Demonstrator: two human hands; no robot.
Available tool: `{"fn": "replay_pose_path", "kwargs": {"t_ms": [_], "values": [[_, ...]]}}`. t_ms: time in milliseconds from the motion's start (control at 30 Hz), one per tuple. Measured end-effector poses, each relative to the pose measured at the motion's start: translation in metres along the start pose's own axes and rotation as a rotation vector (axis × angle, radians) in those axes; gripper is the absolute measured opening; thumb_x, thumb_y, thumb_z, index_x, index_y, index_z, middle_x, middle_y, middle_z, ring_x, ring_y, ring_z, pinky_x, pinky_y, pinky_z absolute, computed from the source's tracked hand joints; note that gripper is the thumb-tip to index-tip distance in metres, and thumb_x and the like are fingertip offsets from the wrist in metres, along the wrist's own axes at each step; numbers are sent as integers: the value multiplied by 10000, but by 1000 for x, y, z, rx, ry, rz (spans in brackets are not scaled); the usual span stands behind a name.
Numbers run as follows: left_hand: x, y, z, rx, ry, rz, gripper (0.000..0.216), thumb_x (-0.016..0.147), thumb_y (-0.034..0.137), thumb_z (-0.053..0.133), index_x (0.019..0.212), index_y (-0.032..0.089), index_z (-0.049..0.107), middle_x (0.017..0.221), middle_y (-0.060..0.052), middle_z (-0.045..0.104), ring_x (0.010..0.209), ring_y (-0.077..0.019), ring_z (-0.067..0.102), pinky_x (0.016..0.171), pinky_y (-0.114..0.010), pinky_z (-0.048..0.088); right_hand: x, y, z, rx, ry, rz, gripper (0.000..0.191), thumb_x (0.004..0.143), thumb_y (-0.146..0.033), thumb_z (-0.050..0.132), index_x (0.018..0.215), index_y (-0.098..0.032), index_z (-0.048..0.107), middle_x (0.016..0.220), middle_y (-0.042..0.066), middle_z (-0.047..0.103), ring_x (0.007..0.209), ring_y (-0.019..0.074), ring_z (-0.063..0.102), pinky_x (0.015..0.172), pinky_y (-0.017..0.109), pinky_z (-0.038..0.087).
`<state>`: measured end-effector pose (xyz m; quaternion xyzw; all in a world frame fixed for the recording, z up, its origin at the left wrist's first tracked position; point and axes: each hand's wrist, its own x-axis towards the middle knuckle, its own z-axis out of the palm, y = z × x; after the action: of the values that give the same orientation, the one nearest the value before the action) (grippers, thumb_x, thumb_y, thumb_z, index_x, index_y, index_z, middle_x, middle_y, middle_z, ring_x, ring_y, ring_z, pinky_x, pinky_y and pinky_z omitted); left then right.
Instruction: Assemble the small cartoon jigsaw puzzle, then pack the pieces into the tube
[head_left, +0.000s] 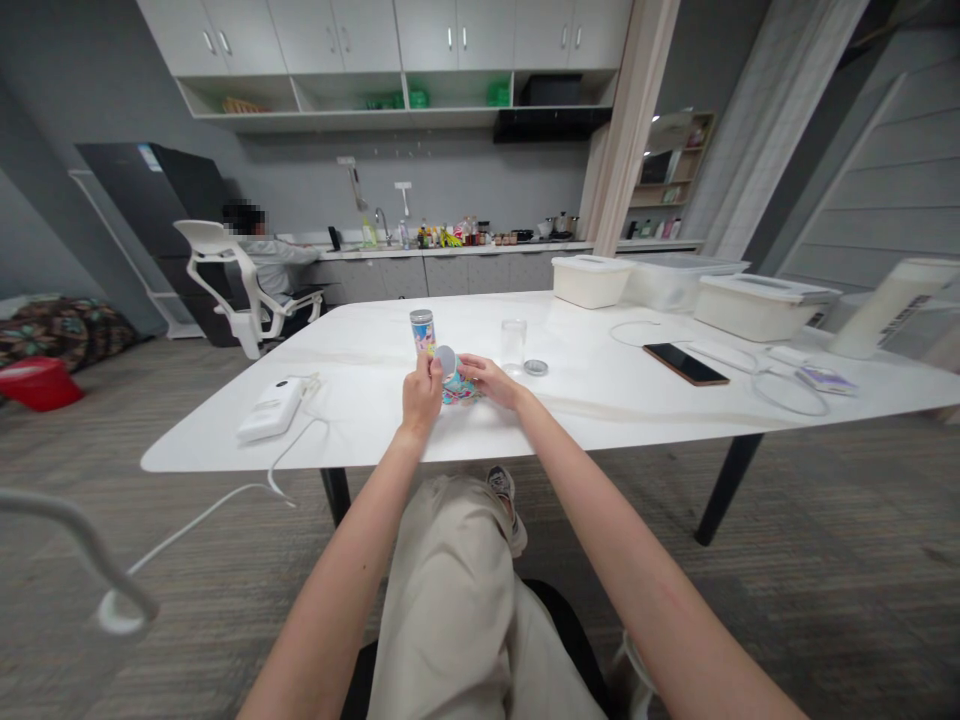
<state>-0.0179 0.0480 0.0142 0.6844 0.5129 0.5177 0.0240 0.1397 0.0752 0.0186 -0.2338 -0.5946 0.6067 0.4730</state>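
Observation:
A short cylindrical can with a colourful print (453, 376) is tilted just above the tabletop, its round grey end showing. My left hand (421, 396) grips it from the left, thumb upward. From the other side my right hand (489, 379) has its fingers curled against it. Small multicoloured patches show under the can; whether they are loose pieces or its print I cannot tell. A second printed can with a silver lid (422, 328) stands upright behind my left hand. Beyond my right hand stands a clear jar (514, 342), with a silver lid (535, 368) lying flat beside it.
On the white table (600, 420) lie a white power bank-like box (271, 409) with a cable at left and a phone (685, 364) at right. Lidded bins (592, 283) and a white bottle (889, 310) stand farther back. A person (274, 262) sits by the counter.

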Motion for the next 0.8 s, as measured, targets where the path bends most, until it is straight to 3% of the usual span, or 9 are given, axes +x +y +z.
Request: {"fn": "replay_pose_path", "kwargs": {"t_ms": [133,300,500,600,800], "values": [[-1,-4,-2,-85,-68,60,212,931,374,393,940,212,529,692,-4,607,628,-169,589,606,-249,388,-2,-2,1,97,-59,34,431,571,-378,865,923,-198,693,865,4,716,776,151,648,726,251,524],[-1,-5,-1,-95,-146,107,279,852,439,515,991,197,524,707,-7,628,602,-168,605,590,-247,414,3,2,-5,143,36,-40,408,571,-396,870,875,-192,690,781,-18,697,704,122,621,682,230,505],[-1,4,3,59,-137,88,363,787,456,622,1008,177,550,693,-22,653,578,-178,618,599,-263,427,8,5,-10,129,115,-78,380,625,-422,840,890,-200,681,780,-19,696,732,127,635,662,222,504],[0,6,3,129,-151,62,314,825,438,588,993,172,573,646,-19,646,612,-193,640,611,-266,437,7,4,-9,140,81,-62,401,617,-461,840,862,-189,678,758,-15,703,691,125,639,644,217,518],[1,3,4,205,-162,26,280,916,401,462,965,164,604,788,-88,718,716,-221,682,654,-281,461,-1,1,-4,131,-56,69,398,612,-391,867,865,-165,658,734,-9,705,635,124,646,636,231,545]]}}
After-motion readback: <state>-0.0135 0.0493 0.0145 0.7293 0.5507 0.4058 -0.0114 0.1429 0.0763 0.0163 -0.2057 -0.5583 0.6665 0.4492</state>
